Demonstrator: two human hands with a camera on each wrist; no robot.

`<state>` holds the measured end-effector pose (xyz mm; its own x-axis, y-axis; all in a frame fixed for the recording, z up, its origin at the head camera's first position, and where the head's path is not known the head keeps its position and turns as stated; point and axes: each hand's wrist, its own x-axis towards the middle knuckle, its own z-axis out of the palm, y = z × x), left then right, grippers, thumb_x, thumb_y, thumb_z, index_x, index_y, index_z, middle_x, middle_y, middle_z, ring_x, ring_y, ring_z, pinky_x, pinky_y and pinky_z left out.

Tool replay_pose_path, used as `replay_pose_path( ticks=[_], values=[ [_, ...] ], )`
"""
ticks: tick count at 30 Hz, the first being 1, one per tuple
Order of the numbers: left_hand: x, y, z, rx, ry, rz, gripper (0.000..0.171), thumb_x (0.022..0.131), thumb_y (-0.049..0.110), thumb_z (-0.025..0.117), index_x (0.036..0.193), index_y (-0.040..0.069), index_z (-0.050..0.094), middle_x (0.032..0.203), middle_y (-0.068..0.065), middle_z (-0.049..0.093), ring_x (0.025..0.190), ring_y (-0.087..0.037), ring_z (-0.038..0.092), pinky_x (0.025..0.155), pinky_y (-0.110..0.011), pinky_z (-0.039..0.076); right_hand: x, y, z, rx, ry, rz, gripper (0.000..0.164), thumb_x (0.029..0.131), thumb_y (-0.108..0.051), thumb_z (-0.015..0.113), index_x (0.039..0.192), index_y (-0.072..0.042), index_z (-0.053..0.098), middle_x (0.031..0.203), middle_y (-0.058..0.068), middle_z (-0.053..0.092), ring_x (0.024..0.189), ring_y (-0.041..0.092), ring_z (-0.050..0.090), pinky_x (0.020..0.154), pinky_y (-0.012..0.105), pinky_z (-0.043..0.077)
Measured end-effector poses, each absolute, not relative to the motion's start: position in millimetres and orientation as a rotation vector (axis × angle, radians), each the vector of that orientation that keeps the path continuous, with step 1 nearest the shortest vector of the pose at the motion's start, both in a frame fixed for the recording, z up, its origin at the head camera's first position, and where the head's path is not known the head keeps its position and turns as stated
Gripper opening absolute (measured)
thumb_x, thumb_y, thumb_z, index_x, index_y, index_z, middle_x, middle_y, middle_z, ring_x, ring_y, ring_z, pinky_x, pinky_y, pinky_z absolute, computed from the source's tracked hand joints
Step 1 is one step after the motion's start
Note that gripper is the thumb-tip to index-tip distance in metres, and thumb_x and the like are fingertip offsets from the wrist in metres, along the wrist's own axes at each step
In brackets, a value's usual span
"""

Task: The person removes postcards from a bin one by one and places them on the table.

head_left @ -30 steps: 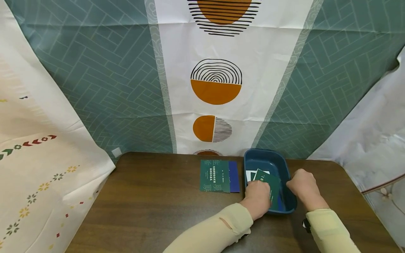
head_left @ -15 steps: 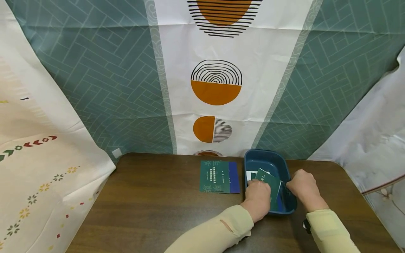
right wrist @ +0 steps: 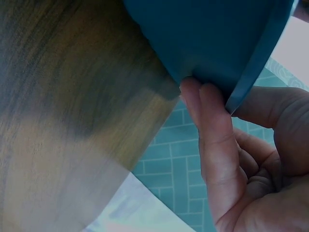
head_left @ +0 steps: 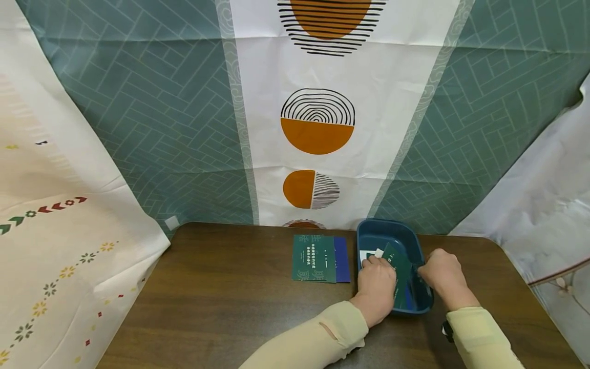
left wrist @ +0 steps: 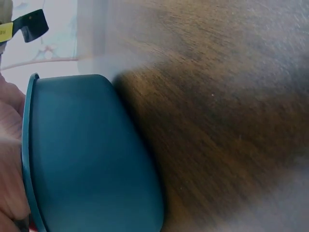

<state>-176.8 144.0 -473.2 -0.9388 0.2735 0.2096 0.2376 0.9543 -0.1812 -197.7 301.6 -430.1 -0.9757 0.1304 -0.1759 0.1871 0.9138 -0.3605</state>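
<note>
A blue plastic bin [head_left: 388,225] stands at the table's right, with several cards lying in it. My left hand [head_left: 375,284] reaches over its left wall and grips among the cards, beside a dark green card [head_left: 400,264]; the fingertips are mostly hidden. A small white corner [head_left: 379,252] sticks up by those fingers. In the left wrist view, the left hand [left wrist: 10,159] shows only at the edge, by the bin's rim [left wrist: 29,145]. My right hand [head_left: 443,274] pinches the right rim, with thumb inside and fingers [right wrist: 215,125] outside against the wall [right wrist: 203,43].
Left of the bin, a green printed card [head_left: 313,259] overlaps a blue card [head_left: 341,260] on the brown wooden table [head_left: 221,297]. A patterned cloth [head_left: 203,128] hangs behind the table's back edge, with light cloths [head_left: 60,246] at both sides.
Under my left fingers the green card in the bin has shifted slightly right, and a white corner now shows by the fingertips. The right hand keeps its place on the rim.
</note>
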Motion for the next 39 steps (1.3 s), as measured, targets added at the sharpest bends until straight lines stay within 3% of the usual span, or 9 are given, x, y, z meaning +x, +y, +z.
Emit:
replay_pose_path(
  ticks=[7,12,15,20,28,39],
  values=[
    [-177,140,-473,-0.348,-2.837,0.147,0.061,0.06,0.053,0.075,0.103,0.014,0.056,0.084,-0.001,0.051,0.072,-0.012,0.049,0.052,-0.022,0.044,-199,302,-433,0.245,2.946,-0.555,0.02,0.077,-0.015,0.056,0.058,-0.008,0.052,0.056,0.003,0.042,0.054,0.021,0.045,0.047,0.033,0.038],
    [-180,136,-473,-0.369,-2.763,0.074,0.049,0.063,0.047,0.075,0.094,0.017,0.051,0.075,0.001,0.051,0.066,-0.01,0.05,0.051,-0.022,0.043,-198,301,-433,0.241,2.964,-0.562,0.02,0.076,-0.014,0.056,0.057,-0.009,0.051,0.055,0.003,0.041,0.054,0.021,0.044,0.046,0.033,0.037],
    [-182,131,-469,-0.411,-2.772,0.023,0.052,0.061,0.046,0.076,0.095,0.016,0.051,0.073,0.003,0.054,0.063,-0.009,0.053,0.052,-0.022,0.044,-198,300,-432,0.26,2.948,-0.574,0.016,0.077,-0.013,0.056,0.062,-0.006,0.056,0.058,0.005,0.045,0.056,0.022,0.046,0.047,0.033,0.04],
    [-183,123,-461,-0.488,-2.809,-0.045,0.054,0.066,0.042,0.075,0.105,0.012,0.053,0.072,0.004,0.06,0.062,-0.006,0.057,0.054,-0.021,0.046,-199,299,-430,0.281,2.925,-0.586,0.014,0.078,-0.012,0.057,0.07,-0.002,0.06,0.061,0.007,0.049,0.057,0.022,0.048,0.048,0.033,0.042],
    [-183,114,-454,-0.57,-2.737,-0.138,0.023,0.08,0.026,0.069,0.091,0.014,0.053,0.066,0.005,0.057,0.058,-0.005,0.056,0.05,-0.019,0.044,-199,298,-431,0.301,2.901,-0.592,0.014,0.079,-0.012,0.057,0.069,-0.002,0.06,0.062,0.008,0.05,0.056,0.021,0.049,0.048,0.032,0.043],
    [-186,95,-433,-0.522,-2.789,-0.106,0.009,0.083,0.029,0.066,0.083,0.022,0.061,0.069,0.007,0.06,0.059,-0.01,0.055,0.046,-0.028,0.042,-199,299,-430,0.297,2.891,-0.582,0.014,0.079,-0.013,0.058,0.072,-0.001,0.06,0.064,0.009,0.05,0.056,0.022,0.05,0.049,0.031,0.044]
  ],
)
